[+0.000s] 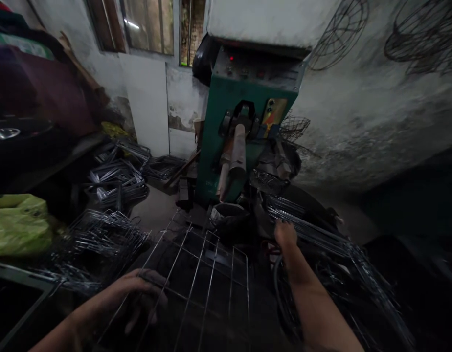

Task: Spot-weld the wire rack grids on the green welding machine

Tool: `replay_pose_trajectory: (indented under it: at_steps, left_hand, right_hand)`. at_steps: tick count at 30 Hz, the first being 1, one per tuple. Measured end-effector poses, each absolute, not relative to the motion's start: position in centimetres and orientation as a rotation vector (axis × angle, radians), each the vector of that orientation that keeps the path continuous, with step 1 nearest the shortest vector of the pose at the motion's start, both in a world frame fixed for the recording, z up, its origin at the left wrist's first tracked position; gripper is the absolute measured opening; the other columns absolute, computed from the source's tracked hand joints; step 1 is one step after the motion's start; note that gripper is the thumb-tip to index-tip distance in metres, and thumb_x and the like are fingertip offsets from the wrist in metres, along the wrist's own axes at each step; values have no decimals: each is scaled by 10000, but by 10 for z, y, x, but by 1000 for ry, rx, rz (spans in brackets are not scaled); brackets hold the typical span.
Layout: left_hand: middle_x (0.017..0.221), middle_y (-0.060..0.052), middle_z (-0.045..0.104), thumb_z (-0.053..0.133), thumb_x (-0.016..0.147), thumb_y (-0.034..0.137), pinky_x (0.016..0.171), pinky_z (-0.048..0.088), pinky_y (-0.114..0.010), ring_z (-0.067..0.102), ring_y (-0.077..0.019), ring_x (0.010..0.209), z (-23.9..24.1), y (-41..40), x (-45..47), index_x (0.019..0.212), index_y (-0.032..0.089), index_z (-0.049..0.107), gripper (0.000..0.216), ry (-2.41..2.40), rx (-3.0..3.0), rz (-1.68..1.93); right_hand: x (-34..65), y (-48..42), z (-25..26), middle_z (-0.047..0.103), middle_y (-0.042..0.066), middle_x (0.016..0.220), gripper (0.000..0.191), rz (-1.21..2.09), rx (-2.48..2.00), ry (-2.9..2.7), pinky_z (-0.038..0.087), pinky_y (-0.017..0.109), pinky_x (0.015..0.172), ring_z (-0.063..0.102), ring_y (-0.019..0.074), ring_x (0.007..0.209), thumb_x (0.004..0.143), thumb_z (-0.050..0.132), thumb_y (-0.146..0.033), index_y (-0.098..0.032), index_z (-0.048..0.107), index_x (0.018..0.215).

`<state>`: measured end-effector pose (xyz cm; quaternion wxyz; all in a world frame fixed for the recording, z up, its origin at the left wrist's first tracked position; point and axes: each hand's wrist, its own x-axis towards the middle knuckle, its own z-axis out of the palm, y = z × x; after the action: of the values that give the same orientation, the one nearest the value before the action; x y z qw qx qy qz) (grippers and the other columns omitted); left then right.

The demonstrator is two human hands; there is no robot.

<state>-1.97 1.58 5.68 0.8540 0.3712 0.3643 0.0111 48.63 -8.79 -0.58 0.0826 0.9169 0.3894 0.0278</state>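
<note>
A wire grid [191, 274] of thin metal rods lies low in front of me, above a dark surface. My left hand [143, 293] is at its left side, fingers curled around the wires. Over to the right, my right hand [285, 233] is closed at the near edge of a bundle of long wire rods [310, 227]; its fingertips are partly hidden. Straight ahead stands a green machine [218, 112] with a red light on top and thick cylindrical electrode arms [238, 151] pointing toward me.
Stacks of bent wire frames [118, 181] and a tangled wire pile [97, 244] lie on the left. A yellow-green sack [20, 225] sits at the left edge. A phone [274, 117] rests against the machine. Wire baskets [343, 34] hang on the right wall.
</note>
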Motion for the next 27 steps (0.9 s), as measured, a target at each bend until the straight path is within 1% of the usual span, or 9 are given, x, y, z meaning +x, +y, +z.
replay_pose_trajectory:
  at_steps: [4,10,13,15,17,20,22,24,27]
  left_hand:
    - [914,-166,707,669,704,390,339,424,-232,694,-290,648,49,14,-23,1024,129,605,418,743,779,7]
    - [790,-94,689,553,772,632,409,452,-239,663,-219,601,45,5,-42,1006,162,557,525,954,1117,67]
    - [846,-67,684,538,807,594,635,535,-295,664,-207,724,58,13,-58,979,186,566,444,1022,1543,165]
    - [989,-72,677,563,808,545,818,514,-324,643,-222,908,76,19,-61,1064,202,565,428,1082,1807,353]
    - [1063,-78,659,561,810,526,887,480,-332,607,-228,994,100,20,-49,1114,199,566,447,1076,1966,491]
    - [1019,-64,665,476,857,543,887,463,-320,597,-204,964,132,9,0,1019,186,630,421,696,1915,247]
    - [958,-79,666,446,848,613,781,483,-317,609,-193,856,140,-6,45,1039,163,631,522,515,1627,-50]
    - [759,-83,642,309,840,711,646,477,-322,585,-173,658,138,-20,85,1021,131,603,675,506,1252,-245]
    - [620,-18,554,465,813,635,594,443,-280,504,-122,541,126,-37,111,820,126,602,527,511,1148,-227]
  right_hand:
    - [484,-93,6,618,209,1101,382,77,2617,1231,441,324,808,540,286,1116,901,293,-70,-72,589,1142]
    - [469,-135,46,677,164,934,354,-70,2460,1324,466,326,698,646,259,853,921,346,-182,-120,586,1175]
    - [453,-175,72,679,148,957,335,-34,2386,1500,468,333,781,631,248,896,867,388,-161,-125,619,1107]
    - [435,-199,89,679,139,933,321,74,2385,1683,470,368,821,619,261,907,833,395,-176,-131,638,1037]
    - [409,-214,104,677,124,879,296,201,2479,1859,486,389,800,616,266,868,845,381,-263,-159,640,943]
    - [355,-214,121,664,108,828,296,333,2693,1989,506,372,744,614,250,804,864,373,-374,-199,612,864]
    - [310,-206,127,658,112,822,267,468,2763,2032,511,363,717,611,248,793,864,390,-356,-205,608,893]
    - [261,-196,130,660,105,836,238,639,2732,2177,514,353,678,610,243,785,869,397,-293,-214,607,948]
    - [199,-191,127,673,73,864,253,623,2586,2496,530,351,690,621,233,804,876,395,-208,-246,597,1022]
